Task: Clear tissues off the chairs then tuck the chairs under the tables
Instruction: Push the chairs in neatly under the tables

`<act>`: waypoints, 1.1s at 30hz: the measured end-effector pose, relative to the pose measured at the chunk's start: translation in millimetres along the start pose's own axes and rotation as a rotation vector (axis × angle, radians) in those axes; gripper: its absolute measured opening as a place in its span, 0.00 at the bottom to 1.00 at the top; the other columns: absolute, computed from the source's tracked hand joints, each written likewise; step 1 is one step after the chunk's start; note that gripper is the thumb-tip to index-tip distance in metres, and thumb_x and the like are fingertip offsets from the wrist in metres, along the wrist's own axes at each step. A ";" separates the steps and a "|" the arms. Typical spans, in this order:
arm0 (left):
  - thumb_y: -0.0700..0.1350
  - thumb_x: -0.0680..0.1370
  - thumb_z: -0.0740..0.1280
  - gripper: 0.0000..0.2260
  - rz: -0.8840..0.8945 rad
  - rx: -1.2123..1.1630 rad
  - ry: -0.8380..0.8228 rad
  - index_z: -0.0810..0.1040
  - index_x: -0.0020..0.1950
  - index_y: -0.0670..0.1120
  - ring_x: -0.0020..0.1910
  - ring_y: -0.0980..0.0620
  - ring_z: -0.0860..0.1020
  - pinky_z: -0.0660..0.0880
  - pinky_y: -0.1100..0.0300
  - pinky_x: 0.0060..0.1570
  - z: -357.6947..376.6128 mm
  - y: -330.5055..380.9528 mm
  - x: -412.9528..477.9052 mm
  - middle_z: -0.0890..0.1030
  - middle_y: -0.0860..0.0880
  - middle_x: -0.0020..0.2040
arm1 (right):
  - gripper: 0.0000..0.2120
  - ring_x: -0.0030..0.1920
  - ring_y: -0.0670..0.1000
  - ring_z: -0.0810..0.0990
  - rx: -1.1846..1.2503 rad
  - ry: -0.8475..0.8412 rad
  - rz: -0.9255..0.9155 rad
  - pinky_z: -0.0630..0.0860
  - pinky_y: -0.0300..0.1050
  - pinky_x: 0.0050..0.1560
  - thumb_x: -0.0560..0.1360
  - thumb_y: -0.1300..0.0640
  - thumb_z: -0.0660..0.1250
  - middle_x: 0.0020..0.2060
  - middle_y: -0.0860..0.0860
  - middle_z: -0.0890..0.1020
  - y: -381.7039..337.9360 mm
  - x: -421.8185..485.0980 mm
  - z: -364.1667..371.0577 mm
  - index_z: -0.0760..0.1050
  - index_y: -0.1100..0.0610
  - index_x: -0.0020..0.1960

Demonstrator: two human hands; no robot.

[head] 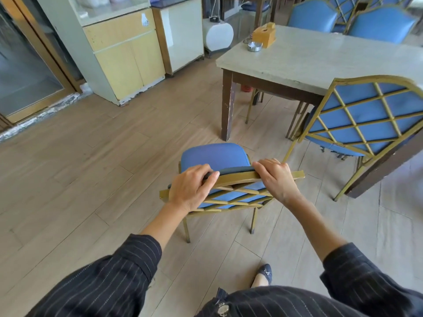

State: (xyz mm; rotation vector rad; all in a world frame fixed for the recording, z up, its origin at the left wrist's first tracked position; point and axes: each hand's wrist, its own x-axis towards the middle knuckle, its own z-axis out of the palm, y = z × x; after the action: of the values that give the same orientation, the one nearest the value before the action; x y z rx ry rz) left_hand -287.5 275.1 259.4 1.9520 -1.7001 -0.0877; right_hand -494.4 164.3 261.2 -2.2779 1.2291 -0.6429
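A blue padded chair point(216, 156) with a gold lattice back stands on the floor in front of me, out from the table point(320, 62). My left hand point(191, 188) grips the left part of its top rail. My right hand point(275, 178) holds the right part of the same rail. The chair's seat faces the table's near left leg, and I see no tissue on it. A second blue chair point(366, 115) stands at the right, its seat partly under the table.
On the table's far left corner sit a wooden tissue box point(265, 34) and a metal ashtray point(254, 46). Two more blue chairs point(380, 26) stand behind the table. Cabinets point(123, 53) line the back left. Open wooden floor lies to the left.
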 end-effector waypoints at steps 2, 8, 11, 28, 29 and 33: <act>0.62 0.77 0.47 0.20 0.029 -0.007 -0.029 0.73 0.42 0.52 0.36 0.57 0.74 0.70 0.60 0.34 -1.2 -10.8 15.3 0.78 0.54 0.37 | 0.21 0.35 0.51 0.73 0.091 -0.013 0.084 0.67 0.48 0.40 0.80 0.49 0.54 0.30 0.50 0.76 2.0 13.9 -0.2 0.75 0.57 0.35; 0.61 0.77 0.46 0.20 0.059 -0.006 -0.060 0.70 0.40 0.51 0.35 0.54 0.73 0.70 0.57 0.34 5.8 -24.8 61.3 0.76 0.51 0.36 | 0.28 0.40 0.54 0.79 -0.240 0.098 0.145 0.71 0.46 0.38 0.74 0.43 0.41 0.38 0.51 0.83 23.4 45.3 5.6 0.80 0.47 0.46; 0.61 0.77 0.46 0.21 0.064 -0.020 -0.082 0.70 0.39 0.50 0.36 0.54 0.73 0.73 0.53 0.35 11.1 -32.3 83.9 0.75 0.50 0.36 | 0.32 0.39 0.54 0.79 -0.276 0.188 0.175 0.76 0.49 0.39 0.72 0.44 0.39 0.37 0.51 0.84 33.3 63.2 12.1 0.82 0.47 0.47; 0.53 0.77 0.43 0.21 0.095 -0.066 -0.122 0.75 0.44 0.48 0.43 0.52 0.78 0.75 0.53 0.38 40.4 -80.1 222.5 0.82 0.51 0.45 | 0.29 0.33 0.55 0.77 -0.219 0.386 0.377 0.75 0.49 0.35 0.69 0.45 0.43 0.30 0.54 0.81 46.7 193.3 27.6 0.81 0.55 0.35; 0.52 0.78 0.45 0.20 0.098 -0.073 -0.128 0.76 0.46 0.48 0.44 0.52 0.78 0.74 0.54 0.38 39.9 -85.2 230.6 0.82 0.51 0.46 | 0.29 0.33 0.55 0.77 -0.215 0.385 0.396 0.73 0.47 0.35 0.70 0.45 0.44 0.30 0.55 0.81 43.5 200.7 30.0 0.81 0.56 0.35; 0.48 0.78 0.49 0.18 0.117 -0.087 -0.163 0.77 0.51 0.49 0.45 0.52 0.78 0.71 0.57 0.39 37.7 -107.6 252.0 0.82 0.52 0.48 | 0.25 0.33 0.56 0.76 -0.226 0.388 0.468 0.68 0.44 0.32 0.72 0.50 0.48 0.30 0.57 0.80 31.8 218.5 43.7 0.80 0.59 0.35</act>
State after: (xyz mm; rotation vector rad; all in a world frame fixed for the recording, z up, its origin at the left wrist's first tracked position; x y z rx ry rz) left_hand -155.1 32.2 255.2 1.8202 -1.8790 -0.2793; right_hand -381.6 -29.9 247.0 -1.9680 2.0303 -0.8181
